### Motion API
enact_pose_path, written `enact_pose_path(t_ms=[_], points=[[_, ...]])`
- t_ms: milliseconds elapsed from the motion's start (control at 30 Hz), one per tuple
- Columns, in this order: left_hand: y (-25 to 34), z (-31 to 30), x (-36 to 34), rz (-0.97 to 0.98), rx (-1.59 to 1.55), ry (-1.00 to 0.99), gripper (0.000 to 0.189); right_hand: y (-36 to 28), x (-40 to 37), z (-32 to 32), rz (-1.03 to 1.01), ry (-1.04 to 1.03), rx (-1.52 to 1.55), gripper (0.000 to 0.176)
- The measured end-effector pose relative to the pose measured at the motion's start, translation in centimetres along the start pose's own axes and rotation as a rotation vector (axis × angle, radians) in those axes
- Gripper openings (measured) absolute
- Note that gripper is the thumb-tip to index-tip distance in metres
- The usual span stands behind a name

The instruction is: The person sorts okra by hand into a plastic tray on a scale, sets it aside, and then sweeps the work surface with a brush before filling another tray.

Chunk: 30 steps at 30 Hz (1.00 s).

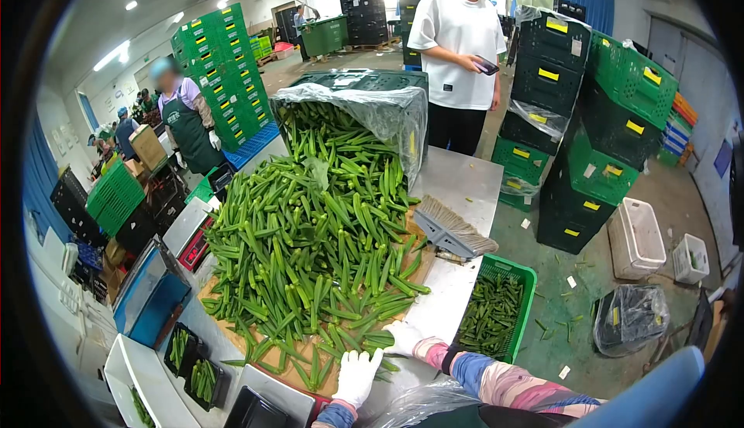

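Note:
A large heap of green okra [310, 234] spreads over the table from a tipped crate [415, 122] lined with clear plastic. At the heap's near edge is my left hand [356, 377], in a white glove, with its thumb and fingers apart and nothing seen in it. My right hand [404, 339], gloved too, is just to the right, its fingers closed at the end of an okra pod [378, 339]. The fingertips of that hand are partly hidden. A few loose pods lie between the two hands.
A brush [453, 228] lies on the metal tabletop [469, 180]. Below it stands a green crate [529, 292] of okra. Black trays [203, 381] with okra and a scale [194, 248] are left. A person [457, 48] holds a phone beyond the table; stacked crates [546, 79] stand right.

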State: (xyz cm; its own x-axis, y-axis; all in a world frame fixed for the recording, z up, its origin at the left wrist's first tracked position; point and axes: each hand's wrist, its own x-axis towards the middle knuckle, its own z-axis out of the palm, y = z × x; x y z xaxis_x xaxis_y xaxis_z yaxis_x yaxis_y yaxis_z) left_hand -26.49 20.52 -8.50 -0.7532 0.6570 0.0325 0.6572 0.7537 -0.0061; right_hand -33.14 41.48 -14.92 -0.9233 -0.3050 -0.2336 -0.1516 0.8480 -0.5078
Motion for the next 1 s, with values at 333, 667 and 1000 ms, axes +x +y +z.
enact_pose_path(t_ms=[333, 667, 1000], points=[[0.0, 0.19, 0.0, -0.007, -0.015, -0.022, 0.052, -0.03, -0.09, -0.18, 0.003, -0.003, 0.006, 0.068], [0.12, -0.12, 0.01, -0.005, 0.002, 0.005, 0.054, -0.01, -0.13, -0.15, -0.008, 0.003, 0.006, 0.065], [0.16, -0.51, 0.06, -0.003, 0.006, -0.001, 0.054, -0.15, -0.11, -0.36, 0.017, -0.044, 0.002, 0.07]])
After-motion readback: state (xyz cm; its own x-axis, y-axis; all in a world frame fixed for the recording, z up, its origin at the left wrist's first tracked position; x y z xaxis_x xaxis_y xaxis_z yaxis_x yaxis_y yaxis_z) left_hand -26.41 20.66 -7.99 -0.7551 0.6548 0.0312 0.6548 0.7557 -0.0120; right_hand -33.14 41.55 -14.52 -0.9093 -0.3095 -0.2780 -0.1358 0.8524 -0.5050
